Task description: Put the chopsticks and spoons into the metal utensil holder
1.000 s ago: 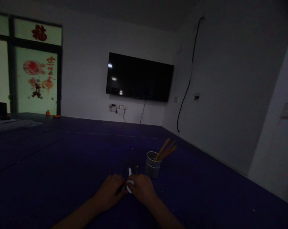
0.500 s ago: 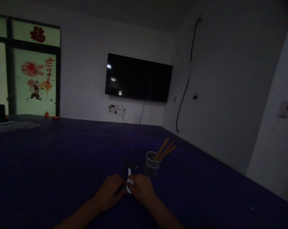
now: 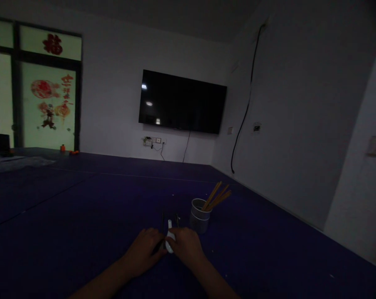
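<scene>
A white spoon (image 3: 170, 246) lies on the dark blue tabletop between my hands, its handle pointing away from me. My right hand (image 3: 187, 246) is closed at its right side, thumb lying over the bowl. Just left of it runs a thin dark utensil (image 3: 163, 220); my left hand (image 3: 146, 248) is closed about its near end, thumb and fingertips meeting there. Its kind is too dark to tell. Another slim utensil (image 3: 177, 219) with a shiny tip sticks out beyond my right fingers, the rest covered by that hand. Right of it stands a grey metal cup (image 3: 199, 222) holding several wooden chopsticks (image 3: 217, 197).
The wide blue tabletop (image 3: 82, 216) reaches toward the far wall, with small white specks on it. Clear plastic sheeting (image 3: 22, 163) and small orange objects (image 3: 74, 153) lie at the far left. A television (image 3: 183, 103) hangs on the wall, and a black cable (image 3: 245, 112) dangles at the right.
The view has shifted very slightly. Both hands, the spoon and the cup keep their places relative to one another.
</scene>
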Motion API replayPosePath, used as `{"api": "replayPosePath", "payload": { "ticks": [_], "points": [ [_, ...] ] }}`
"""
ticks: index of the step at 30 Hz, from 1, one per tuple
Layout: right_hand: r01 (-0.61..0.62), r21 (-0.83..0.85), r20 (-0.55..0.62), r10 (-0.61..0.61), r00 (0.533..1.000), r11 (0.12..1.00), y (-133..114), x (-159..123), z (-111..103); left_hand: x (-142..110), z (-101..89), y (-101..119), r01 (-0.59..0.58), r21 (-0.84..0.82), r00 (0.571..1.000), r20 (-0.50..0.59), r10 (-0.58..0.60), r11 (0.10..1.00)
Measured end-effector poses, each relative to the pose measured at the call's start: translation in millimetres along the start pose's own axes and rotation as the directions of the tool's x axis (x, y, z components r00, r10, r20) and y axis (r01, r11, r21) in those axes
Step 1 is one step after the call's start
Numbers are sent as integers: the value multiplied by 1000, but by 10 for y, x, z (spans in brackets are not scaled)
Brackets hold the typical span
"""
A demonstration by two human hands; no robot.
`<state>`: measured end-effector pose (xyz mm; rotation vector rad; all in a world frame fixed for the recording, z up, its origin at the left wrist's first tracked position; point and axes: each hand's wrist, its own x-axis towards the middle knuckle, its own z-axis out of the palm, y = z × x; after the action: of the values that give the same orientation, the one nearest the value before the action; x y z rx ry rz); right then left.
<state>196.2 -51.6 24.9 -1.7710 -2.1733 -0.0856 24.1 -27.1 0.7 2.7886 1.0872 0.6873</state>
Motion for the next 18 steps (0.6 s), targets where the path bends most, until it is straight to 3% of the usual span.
{"api": "replayPosePath", "payload": {
  "ticks": [9, 18],
  "points": [
    [-94, -2, -64, 93, 994, 996, 52, 12, 6, 8, -20, -10, 20, -39, 999, 32, -19, 999],
    [-102, -3, -44, 102, 994, 995, 35, -4, 0, 11, -15, -17, 58, -73, 998, 41, -55, 996]
  ]
}}
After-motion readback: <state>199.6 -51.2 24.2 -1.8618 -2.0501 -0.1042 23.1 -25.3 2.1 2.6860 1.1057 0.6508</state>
